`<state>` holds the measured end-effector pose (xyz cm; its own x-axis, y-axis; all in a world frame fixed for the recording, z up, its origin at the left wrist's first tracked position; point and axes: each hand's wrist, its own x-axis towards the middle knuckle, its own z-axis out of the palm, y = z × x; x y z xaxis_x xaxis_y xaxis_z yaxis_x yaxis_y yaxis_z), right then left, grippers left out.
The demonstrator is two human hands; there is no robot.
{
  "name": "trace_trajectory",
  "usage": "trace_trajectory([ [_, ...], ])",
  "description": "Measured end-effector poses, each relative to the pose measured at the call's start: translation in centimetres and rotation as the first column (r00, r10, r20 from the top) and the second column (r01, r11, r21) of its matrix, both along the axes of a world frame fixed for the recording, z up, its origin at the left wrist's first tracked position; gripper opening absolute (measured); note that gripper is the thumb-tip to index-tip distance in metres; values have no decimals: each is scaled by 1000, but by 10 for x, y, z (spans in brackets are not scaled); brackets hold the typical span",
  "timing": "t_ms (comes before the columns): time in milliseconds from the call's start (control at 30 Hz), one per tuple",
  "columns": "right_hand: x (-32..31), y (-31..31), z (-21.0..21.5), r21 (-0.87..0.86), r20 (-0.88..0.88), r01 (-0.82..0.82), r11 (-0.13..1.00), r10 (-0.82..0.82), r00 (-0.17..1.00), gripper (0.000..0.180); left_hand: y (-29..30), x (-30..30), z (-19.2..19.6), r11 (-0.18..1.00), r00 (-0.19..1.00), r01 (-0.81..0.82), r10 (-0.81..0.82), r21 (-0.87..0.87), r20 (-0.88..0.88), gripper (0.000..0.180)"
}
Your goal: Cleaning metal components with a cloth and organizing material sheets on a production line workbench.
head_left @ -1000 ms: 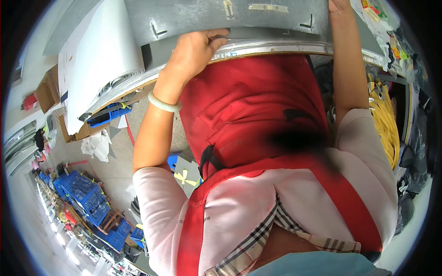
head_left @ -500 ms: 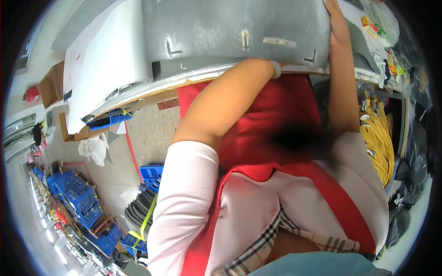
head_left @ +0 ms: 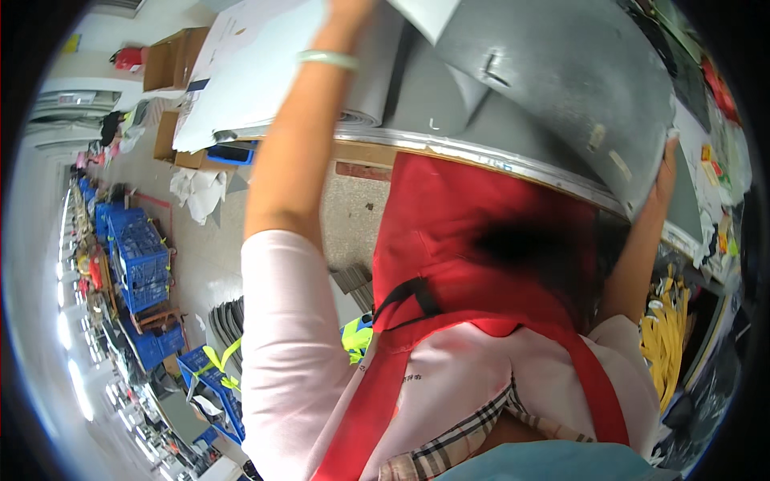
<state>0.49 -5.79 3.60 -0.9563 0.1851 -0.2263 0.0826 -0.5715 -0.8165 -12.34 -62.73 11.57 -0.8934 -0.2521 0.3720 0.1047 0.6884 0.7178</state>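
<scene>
A large stiff grey sheet (head_left: 553, 88) with slots and bits of tape lies tilted over the worktable, its right end jutting past the front edge. My right hand (head_left: 666, 172) grips that right edge, fingers partly hidden. Beneath it shows flat grey material (head_left: 513, 132). My left hand (head_left: 351, 10) is stretched far forward over the white sheeting, smeared and cut by the upper border; whether it holds anything is hidden. A roll of white material (head_left: 373, 88) with a grey inner side rests beside my left forearm.
The table's front edge (head_left: 449, 152) runs close to my red apron. Yellow straps (head_left: 666, 337) hang at the right below the table. On the left stand blue crates (head_left: 140, 256), an open cardboard box (head_left: 175, 60) and white scraps (head_left: 198, 192) on the floor.
My left hand has gone from the table's front edge to far forward on the left. The grey sheet has turned and shifted right with my right hand, uncovering grey material beneath.
</scene>
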Motion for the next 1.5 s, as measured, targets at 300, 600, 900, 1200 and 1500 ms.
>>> trace_trajectory([
  [300, -34, -28, -23, -110, -50, -243, 964, 239, 970, 57, -367, 296, 76, 697, 763, -637, 633, -329, -135, 24],
  [600, -27, -65, 34, 315, 105, -143, 938, 116, 988, 51, -280, 243, -93, 614, 748, -658, 602, 436, 281, 34],
  [900, -53, -31, 12, 831, 141, -230, 506, 209, 968, 25, -99, 239, 11, 980, 969, -136, 162, 144, -188, 18],
  [1200, -77, -50, 15, 853, 134, -272, 446, 316, 939, 16, 106, 223, -33, 789, 883, 453, -461, -416, 88, 31],
  [1500, -57, -56, 23, 877, 125, -241, 416, 286, 950, 18, 104, 230, -37, 814, 863, 498, -432, -299, 263, 29],
])
